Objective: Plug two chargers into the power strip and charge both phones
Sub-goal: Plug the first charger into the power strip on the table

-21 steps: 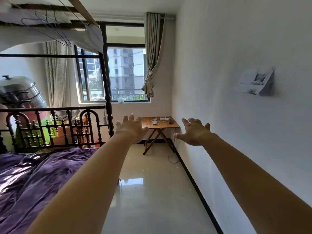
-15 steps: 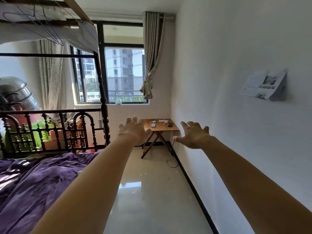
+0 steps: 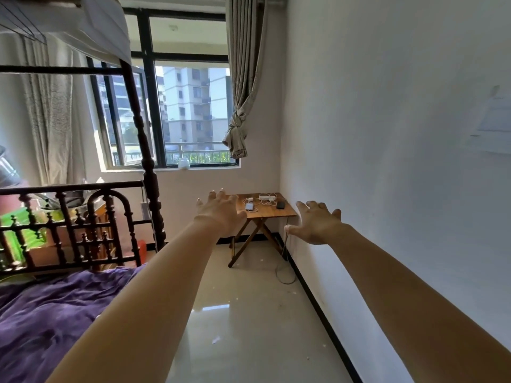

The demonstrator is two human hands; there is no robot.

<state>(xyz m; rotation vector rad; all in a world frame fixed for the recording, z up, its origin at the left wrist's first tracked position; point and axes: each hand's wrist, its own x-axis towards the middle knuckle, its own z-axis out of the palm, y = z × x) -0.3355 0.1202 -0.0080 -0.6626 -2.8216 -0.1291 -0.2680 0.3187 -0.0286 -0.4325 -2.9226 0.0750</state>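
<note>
Wooden folding table in the far right corner, beneath the window, carrying the task's things: a white power strip at its far edge, a light phone on its left part, a dark phone on its right part, and white charger cables lying loosely between them; whether any plug is seated cannot be told at this range. Compared with the views of half a second earlier, the table appears larger and the wall paper has slid toward the right edge, blurred, so the person has advanced along the floor between the bed and the white wall. For the task this means the approach is under way but no item is within reach; plugging has evidently not begun. Both arms are stretched straight forward at about table height. The left hand is palm-down with fingers spread and empty, overlapping the table's left edge in the view only, well short of it in depth. The right hand is likewise empty, fingers splayed, thumb pointing left, held near the right wall. The two hands are apart, gripping nothing. A cable trails from the table down to the floor by the skirting.
</note>
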